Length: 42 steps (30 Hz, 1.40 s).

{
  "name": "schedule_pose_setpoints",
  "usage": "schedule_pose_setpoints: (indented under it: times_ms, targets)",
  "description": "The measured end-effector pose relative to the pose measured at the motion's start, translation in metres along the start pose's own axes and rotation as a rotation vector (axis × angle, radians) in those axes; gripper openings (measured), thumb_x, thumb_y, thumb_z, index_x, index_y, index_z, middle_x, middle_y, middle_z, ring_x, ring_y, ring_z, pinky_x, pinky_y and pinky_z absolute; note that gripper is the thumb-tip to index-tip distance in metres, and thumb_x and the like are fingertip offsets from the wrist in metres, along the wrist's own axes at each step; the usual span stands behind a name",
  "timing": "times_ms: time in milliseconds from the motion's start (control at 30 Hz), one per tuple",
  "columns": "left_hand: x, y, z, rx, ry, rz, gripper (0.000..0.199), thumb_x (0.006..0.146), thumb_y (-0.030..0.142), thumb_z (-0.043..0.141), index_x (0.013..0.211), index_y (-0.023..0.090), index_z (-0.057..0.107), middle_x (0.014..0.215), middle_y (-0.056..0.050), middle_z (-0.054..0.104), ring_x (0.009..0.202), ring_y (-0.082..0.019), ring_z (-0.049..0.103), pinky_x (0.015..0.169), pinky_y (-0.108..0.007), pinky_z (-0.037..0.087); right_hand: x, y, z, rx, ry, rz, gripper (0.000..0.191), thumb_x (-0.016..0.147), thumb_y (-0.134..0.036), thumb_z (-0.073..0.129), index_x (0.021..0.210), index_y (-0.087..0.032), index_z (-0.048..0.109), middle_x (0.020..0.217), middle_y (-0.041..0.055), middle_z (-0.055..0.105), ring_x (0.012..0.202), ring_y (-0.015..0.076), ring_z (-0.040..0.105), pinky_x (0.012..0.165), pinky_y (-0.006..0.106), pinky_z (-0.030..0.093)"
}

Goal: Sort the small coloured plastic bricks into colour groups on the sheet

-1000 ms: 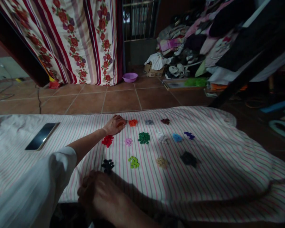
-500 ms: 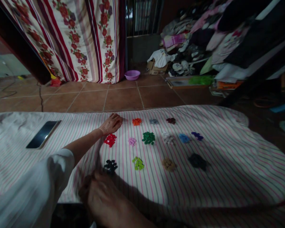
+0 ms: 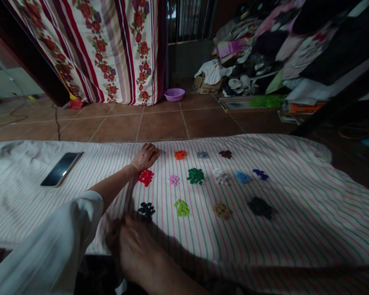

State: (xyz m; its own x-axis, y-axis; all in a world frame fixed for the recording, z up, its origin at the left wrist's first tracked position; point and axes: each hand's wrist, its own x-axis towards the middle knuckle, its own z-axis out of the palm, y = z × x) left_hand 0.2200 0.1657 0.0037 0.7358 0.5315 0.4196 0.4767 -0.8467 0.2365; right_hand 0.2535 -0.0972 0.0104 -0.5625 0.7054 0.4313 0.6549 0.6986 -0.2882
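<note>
My left hand rests at the far edge of a striped cloth, fingers curled down and closed on the fabric. At the near edge my right hand is a blurred fist, closed on the cloth; its fingertips are hidden. A ridge in the fabric runs between both hands. Small piles of plastic pieces lie sorted by colour: red just below my left hand, black just beyond my right, then lime, pink, green and orange.
Farther right are tan, dark, white, light blue, dark blue, grey and brown piles. A phone lies left. Beyond are a purple basin and heaped clothes.
The whole view has shifted slightly, so the cloth and piles appear a little farther right and higher. Both hands keep about the same places on the cloth.
</note>
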Motion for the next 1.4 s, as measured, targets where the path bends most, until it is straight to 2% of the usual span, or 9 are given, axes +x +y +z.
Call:
schedule_pose_setpoints:
  times_ms: [167,533,700,800,933,1100,1233,1300,1400]
  targets:
    - [-0.001,-0.003,0.002,-0.003,0.033,-0.001,0.022,0.093,0.03,0.038,0.081,0.02,0.054,0.086,-0.008,0.058,0.09,-0.022,0.051,0.09,-0.042,0.042,0.003,0.001,-0.003,-0.004,0.035,0.007,0.015,0.086,-0.008,0.054,0.095,-0.008,0.065,0.094,0.0117,0.066,0.103,0.0241,0.057,0.107,0.039,0.041]
    - [0.006,0.0,-0.004,-0.077,0.001,-0.024,0.029,0.09,0.039,0.044,0.083,0.019,0.064,0.09,-0.009,0.063,0.092,-0.021,0.055,0.093,-0.041,0.044,0.007,-0.001,-0.001,-0.009,-0.021,-0.016,0.015,0.088,-0.012,0.053,0.092,-0.01,0.067,0.092,0.0119,0.066,0.097,0.0236,0.056,0.107,0.044,0.039]
    - [0.014,0.0,-0.002,-0.281,-0.006,-0.204,0.025,0.085,0.036,0.047,0.077,0.019,0.065,0.089,-0.008,0.065,0.091,-0.022,0.057,0.094,-0.042,0.045,0.006,0.0,-0.002,0.003,-0.024,-0.02,0.014,0.088,-0.014,0.054,0.088,-0.014,0.068,0.093,0.0102,0.066,0.1,0.0232,0.055,0.104,0.042,0.042]
    - [0.016,-0.001,-0.005,-0.409,-0.033,-0.34,0.034,0.086,0.044,0.044,0.078,0.018,0.065,0.083,-0.008,0.066,0.082,-0.02,0.06,0.083,-0.038,0.051,0.004,0.0,-0.005,-0.025,-0.02,-0.029,0.012,0.088,-0.015,0.055,0.089,-0.014,0.067,0.098,0.0112,0.065,0.104,0.0232,0.054,0.107,0.042,0.04]
    - [0.016,-0.002,-0.016,-0.487,-0.094,-0.379,0.047,0.089,0.053,0.037,0.085,0.016,0.065,0.084,-0.008,0.069,0.076,-0.018,0.063,0.071,-0.032,0.053,0.002,0.001,-0.007,-0.022,-0.025,-0.054,0.012,0.088,-0.013,0.055,0.085,-0.014,0.066,0.097,0.0098,0.066,0.102,0.0214,0.055,0.109,0.041,0.037]
    - [0.012,-0.003,-0.031,-0.451,-0.141,-0.398,0.055,0.085,0.063,0.042,0.105,0.018,0.067,0.106,-0.009,0.07,0.099,-0.023,0.064,0.086,-0.035,0.053,0.005,0.003,-0.011,0.002,-0.004,-0.037,0.01,0.087,-0.015,0.056,0.086,-0.013,0.066,0.089,0.0075,0.066,0.097,0.0207,0.056,0.109,0.039,0.037]
    - [0.0,-0.011,-0.035,-0.252,-0.197,-0.272,0.074,0.066,0.076,0.061,0.117,0.022,0.065,0.136,-0.01,0.056,0.138,-0.031,0.036,0.113,-0.045,0.033,0.012,0.001,-0.016,0.08,0.006,0.027,0.013,0.088,-0.015,0.053,0.088,-0.013,0.066,0.09,0.0083,0.066,0.096,0.0207,0.057,0.103,0.037,0.044]
    - [-0.008,-0.018,-0.033,-0.139,-0.237,-0.232,0.09,0.058,0.079,0.065,0.126,0.021,0.06,0.143,-0.012,0.049,0.141,-0.035,0.029,0.115,-0.05,0.028,0.014,0.001,-0.015,0.104,0.009,0.032,0.014,0.087,-0.014,0.053,0.086,-0.014,0.066,0.089,0.0083,0.066,0.097,0.0205,0.057,0.102,0.036,0.044]
    - [-0.016,-0.025,-0.027,-0.056,-0.214,-0.182,0.093,0.06,0.08,0.062,0.13,0.019,0.057,0.141,-0.015,0.05,0.138,-0.036,0.035,0.114,-0.052,0.03,0.014,0.003,-0.013,0.114,0.0,0.02,0.014,0.087,-0.014,0.053,0.085,-0.014,0.066,0.09,0.008,0.066,0.098,0.0206,0.057,0.103,0.036,0.043]
